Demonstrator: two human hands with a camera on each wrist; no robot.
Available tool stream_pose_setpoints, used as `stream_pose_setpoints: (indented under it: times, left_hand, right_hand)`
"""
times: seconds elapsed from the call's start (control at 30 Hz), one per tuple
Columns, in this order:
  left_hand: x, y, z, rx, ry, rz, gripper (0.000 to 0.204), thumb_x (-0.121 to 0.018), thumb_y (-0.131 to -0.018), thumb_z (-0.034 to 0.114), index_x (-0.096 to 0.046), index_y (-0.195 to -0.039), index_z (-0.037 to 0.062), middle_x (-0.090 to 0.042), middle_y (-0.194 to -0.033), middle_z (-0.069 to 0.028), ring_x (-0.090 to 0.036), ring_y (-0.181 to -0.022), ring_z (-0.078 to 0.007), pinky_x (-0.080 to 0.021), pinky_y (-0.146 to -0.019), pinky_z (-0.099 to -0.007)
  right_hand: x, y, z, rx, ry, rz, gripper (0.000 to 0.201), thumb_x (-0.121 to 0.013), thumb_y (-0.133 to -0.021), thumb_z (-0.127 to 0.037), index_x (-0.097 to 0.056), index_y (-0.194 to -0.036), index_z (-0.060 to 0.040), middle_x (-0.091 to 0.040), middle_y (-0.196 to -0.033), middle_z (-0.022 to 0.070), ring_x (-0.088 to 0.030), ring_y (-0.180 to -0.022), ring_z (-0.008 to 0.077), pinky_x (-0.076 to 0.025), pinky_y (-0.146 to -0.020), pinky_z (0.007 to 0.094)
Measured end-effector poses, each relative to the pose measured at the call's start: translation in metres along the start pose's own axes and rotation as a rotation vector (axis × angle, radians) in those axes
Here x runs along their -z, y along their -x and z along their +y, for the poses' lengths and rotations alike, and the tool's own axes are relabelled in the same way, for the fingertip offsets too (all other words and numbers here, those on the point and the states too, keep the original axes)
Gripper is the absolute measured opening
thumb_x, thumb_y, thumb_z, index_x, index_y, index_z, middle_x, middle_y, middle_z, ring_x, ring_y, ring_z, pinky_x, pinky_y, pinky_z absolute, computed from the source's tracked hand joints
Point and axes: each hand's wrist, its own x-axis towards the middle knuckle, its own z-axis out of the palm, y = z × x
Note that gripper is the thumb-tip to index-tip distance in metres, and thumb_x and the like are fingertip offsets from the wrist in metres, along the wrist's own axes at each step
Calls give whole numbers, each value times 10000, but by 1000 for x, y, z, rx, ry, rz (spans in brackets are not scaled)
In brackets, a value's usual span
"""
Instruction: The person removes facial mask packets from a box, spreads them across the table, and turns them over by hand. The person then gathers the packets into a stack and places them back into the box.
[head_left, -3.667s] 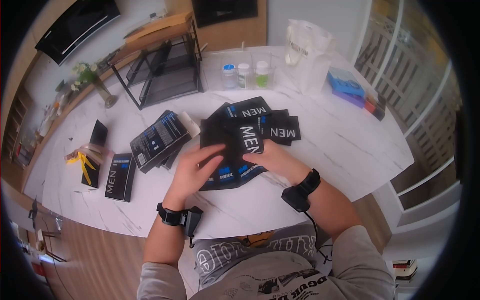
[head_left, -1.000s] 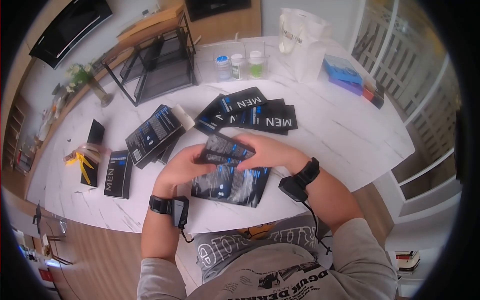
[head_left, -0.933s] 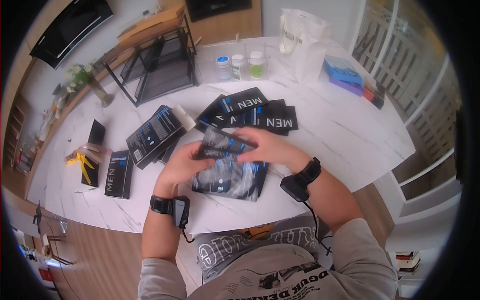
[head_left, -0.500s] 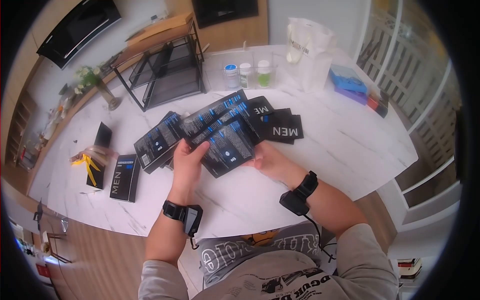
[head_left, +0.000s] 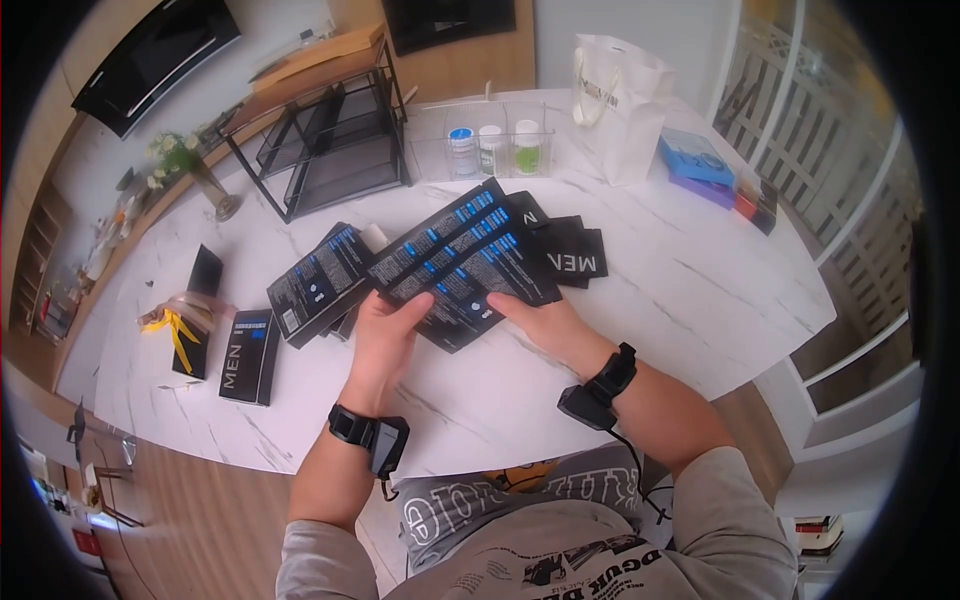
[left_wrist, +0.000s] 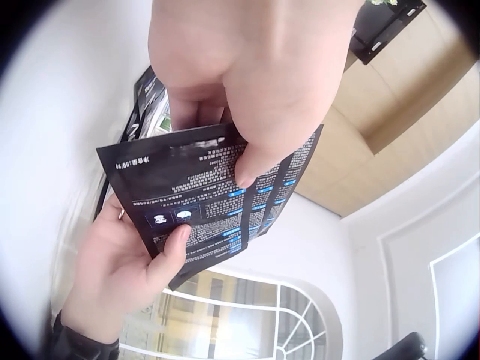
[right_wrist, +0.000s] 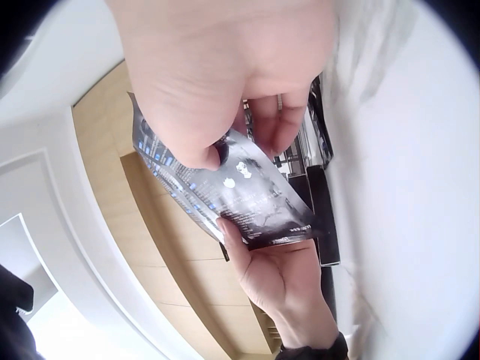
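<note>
Several black foil sachets (head_left: 450,262), printed backs up, are held fanned out between my two hands above the table. My left hand (head_left: 383,335) pinches their lower left edge, its thumb lying on the printed side, as the left wrist view shows on the sachets (left_wrist: 206,191). From the right, my right hand (head_left: 550,325) pinches the nearest sachet, thumb on top and fingers behind, also visible in the right wrist view on the sachet (right_wrist: 259,195). Behind the fan, more sachets (head_left: 578,255) marked MEN lie spread on the table, partly covered by it.
Left of my hands lie black boxes (head_left: 315,283), another MEN box (head_left: 247,360) and a black box with a yellow ribbon (head_left: 178,340). Farther back stand a mesh rack (head_left: 335,165), a clear organizer with bottles (head_left: 490,150), a white bag (head_left: 615,120) and a blue box (head_left: 695,157).
The sachets went from lying MEN side up under my hands to being gathered, backs up, and fanned. Over the last half second, my right thumb moved onto the nearest sachet's face.
</note>
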Motion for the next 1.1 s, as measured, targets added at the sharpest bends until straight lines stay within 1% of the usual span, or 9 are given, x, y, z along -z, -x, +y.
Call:
stream_pose_setpoints:
  times: [0.2, 0.5, 0.6, 0.63, 0.77, 0.87, 1.0, 1.03, 1.1]
  left_hand:
    - [6, 1, -1, 99, 104, -81, 396, -605, -922, -57, -541, -1308, 7, -638, -1255, -94, -619, -1130, -195, -490, -991, -334]
    - [6, 4, -5, 126, 5, -172, 436, -605, -926, -43, -513, -1350, 4, -606, -1305, -104, -593, -1174, -213, -472, -1022, -352]
    - [25, 0, -2, 207, -20, -287, 474, -641, -939, 57, -490, -1386, 7, -587, -1340, -114, -588, -1183, -224, -455, -1037, -362]
    - [24, 0, 2, 159, 97, -352, 530, -621, -979, 248, -464, -1414, -9, -574, -1359, -139, -577, -1204, -233, -444, -1041, -364]
    - [17, -4, 14, 3, -69, -289, 720, -529, -984, 508, -426, -1430, -47, -575, -1348, -169, -585, -1211, -251, -485, -1007, -380]
    - [30, -6, 8, -133, -445, -389, 565, -511, -1017, 439, -560, -1358, -9, -603, -1341, -139, -562, -1225, -207, -406, -1058, -336]
    - [30, -2, 7, 145, -453, -445, 531, -477, -1041, 418, -627, -1273, -35, -650, -1254, -131, -596, -1143, -181, -449, -1011, -315]
    - [23, -1, 8, 236, -301, -349, 560, -440, -1052, 444, -640, -1231, -47, -659, -1201, -139, -628, -1090, -188, -487, -972, -316]
    - [21, -3, 8, 298, -182, -280, 593, -403, -1057, 467, -648, -1198, -55, -662, -1172, -148, -639, -1068, -196, -508, -952, -323]
  right_hand:
    - [0, -1, -4, 8, -87, 21, 398, -611, -971, -80, -534, -1355, -14, -636, -1251, 63, -571, -1127, 119, -461, -968, 279]
    - [-1, -4, -7, -13, -351, -2, 337, -626, -950, -45, -582, -1284, -17, -652, -1199, 40, -602, -1093, 134, -489, -956, 290]
    - [5, -7, -13, -34, -360, 1, 345, -633, -937, -36, -584, -1278, -4, -654, -1205, 48, -610, -1084, 140, -492, -961, 298]
    - [9, -7, -13, -47, -339, 1, 349, -635, -933, -33, -583, -1277, 1, -654, -1210, 52, -611, -1082, 142, -492, -964, 301]
    - [22, -10, -7, -201, -178, -89, 362, -652, -914, -50, -594, -1262, 31, -669, -1190, 78, -630, -1041, 142, -494, -953, 299]
    - [18, -9, -12, -264, -81, -154, 348, -664, -905, -54, -612, -1240, 28, -681, -1158, 74, -638, -1015, 141, -495, -944, 294]
    - [16, -10, -10, -249, -100, -186, 513, -666, -892, -30, -498, -1375, 13, -642, -1218, 81, -604, -1095, 139, -489, -955, 299]
    - [13, -10, -16, -259, -153, -148, 593, -638, -902, -24, -402, -1447, -3, -611, -1256, 87, -591, -1127, 149, -486, -968, 303]
    - [11, -9, -18, -331, -301, -35, 588, -608, -916, -20, -379, -1457, -10, -604, -1261, 93, -594, -1127, 158, -485, -977, 306]
